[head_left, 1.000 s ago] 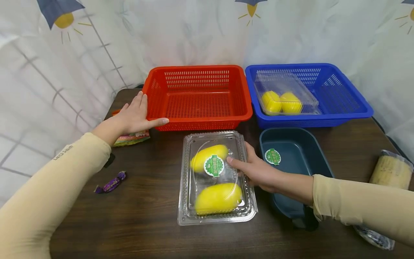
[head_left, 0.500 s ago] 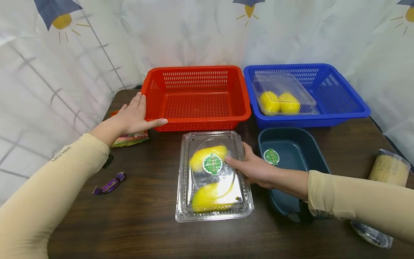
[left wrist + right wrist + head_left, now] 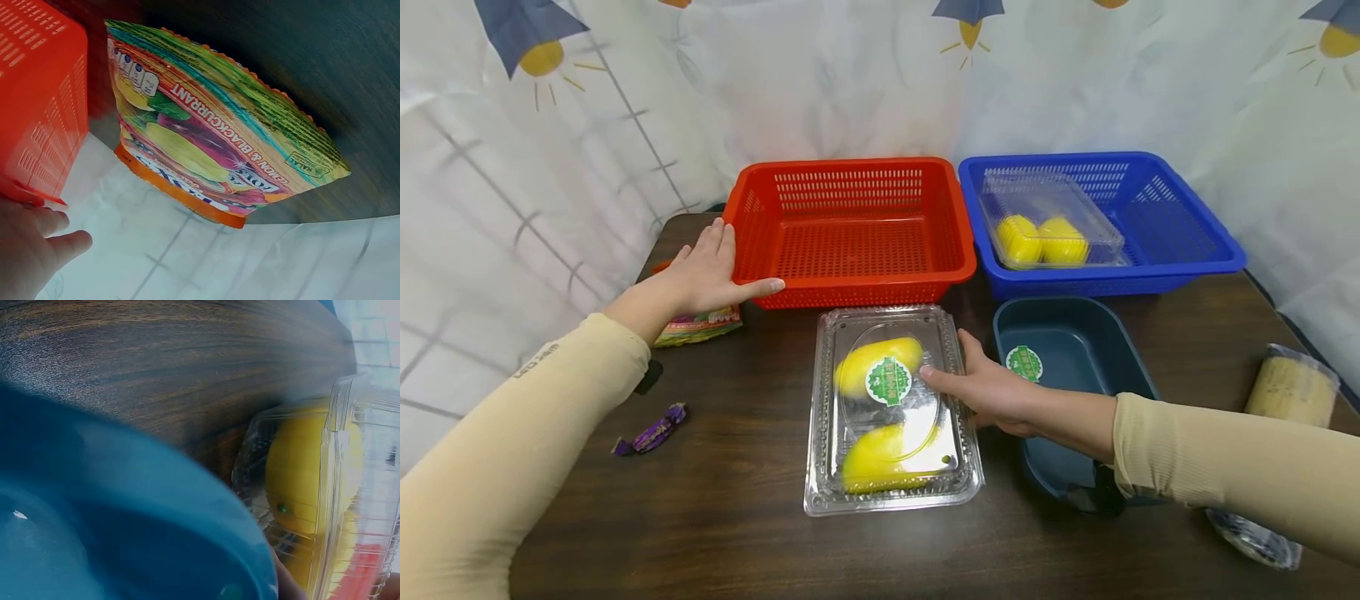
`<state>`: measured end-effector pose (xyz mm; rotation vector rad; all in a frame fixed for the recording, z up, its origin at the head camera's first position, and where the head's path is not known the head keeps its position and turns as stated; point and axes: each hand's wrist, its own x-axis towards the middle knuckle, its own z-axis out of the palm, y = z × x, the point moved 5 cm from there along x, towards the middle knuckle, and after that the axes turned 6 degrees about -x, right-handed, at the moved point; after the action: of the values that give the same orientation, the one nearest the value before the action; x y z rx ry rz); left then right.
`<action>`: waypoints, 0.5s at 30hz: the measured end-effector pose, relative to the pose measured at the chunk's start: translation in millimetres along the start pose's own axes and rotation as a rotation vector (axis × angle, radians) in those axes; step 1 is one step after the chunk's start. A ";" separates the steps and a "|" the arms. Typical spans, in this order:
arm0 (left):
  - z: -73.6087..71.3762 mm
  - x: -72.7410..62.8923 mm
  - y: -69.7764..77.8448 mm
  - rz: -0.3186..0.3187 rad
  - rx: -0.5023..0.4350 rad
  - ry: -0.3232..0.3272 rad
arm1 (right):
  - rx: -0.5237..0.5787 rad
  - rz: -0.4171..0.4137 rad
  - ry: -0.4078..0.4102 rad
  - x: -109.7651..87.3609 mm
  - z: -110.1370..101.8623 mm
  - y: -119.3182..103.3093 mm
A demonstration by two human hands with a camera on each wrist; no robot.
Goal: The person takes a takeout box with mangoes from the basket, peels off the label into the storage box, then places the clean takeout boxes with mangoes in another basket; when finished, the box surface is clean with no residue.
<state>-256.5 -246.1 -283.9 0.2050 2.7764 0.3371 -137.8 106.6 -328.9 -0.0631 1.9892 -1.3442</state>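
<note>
My right hand (image 3: pixel 992 383) grips the right side of a clear plastic clamshell box (image 3: pixel 831 433), thumb over its lid. Inside lie two yellow mangoes (image 3: pixel 880 458); the lid bears a round green-and-white sticker (image 3: pixel 888 382). In the right wrist view the closed box (image 3: pixel 331 456) is seen from the side, with most of that hand hidden behind a dark blue dish (image 3: pixel 156 506). My left hand (image 3: pixel 696 271) rests against the left end of the red basket (image 3: pixel 865 292), fingers straight, thumb along its front rim. A colourful lemon and blackcurrant sweets bag (image 3: pixel 200 131) lies close by that hand.
Behind the dish, a blue basket (image 3: pixel 1187 268) holds another clear box with two yellow items. A purple wrapped candy (image 3: pixel 651 429) lies on the dark wooden table at left. At right are a wrapped pale bundle (image 3: pixel 1292 387) and a shiny packet (image 3: pixel 1255 537). A curtain closes the back.
The head view has shifted slightly. In the box, the nearer mango now shows a little further left, under more glare. Both hands keep their holds.
</note>
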 end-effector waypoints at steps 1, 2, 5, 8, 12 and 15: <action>-0.2 0.0 0.0 0.002 0.001 0.002 | -0.001 0.001 -0.002 -0.4 0.4 -0.2; -0.3 -0.1 -0.1 0.004 0.000 0.003 | 0.000 0.003 -0.001 -0.7 0.5 -0.1; -0.3 -0.6 0.6 0.008 -0.009 0.007 | -0.002 0.007 0.000 -1.3 0.7 0.4; -0.2 -1.0 2.0 0.009 -0.021 0.005 | -0.001 0.006 -0.001 -1.7 0.3 0.6; 0.3 -1.1 1.6 0.010 -0.020 0.000 | 0.000 -0.005 -0.006 -1.8 0.0 0.1; 0.7 -1.0 0.3 0.007 -0.020 -0.004 | -0.003 -0.014 -0.010 -1.6 -0.2 -0.3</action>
<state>-255.2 -245.8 -284.2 0.2097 2.7682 0.3659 -136.9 107.2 -327.7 -0.0850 1.9857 -1.3477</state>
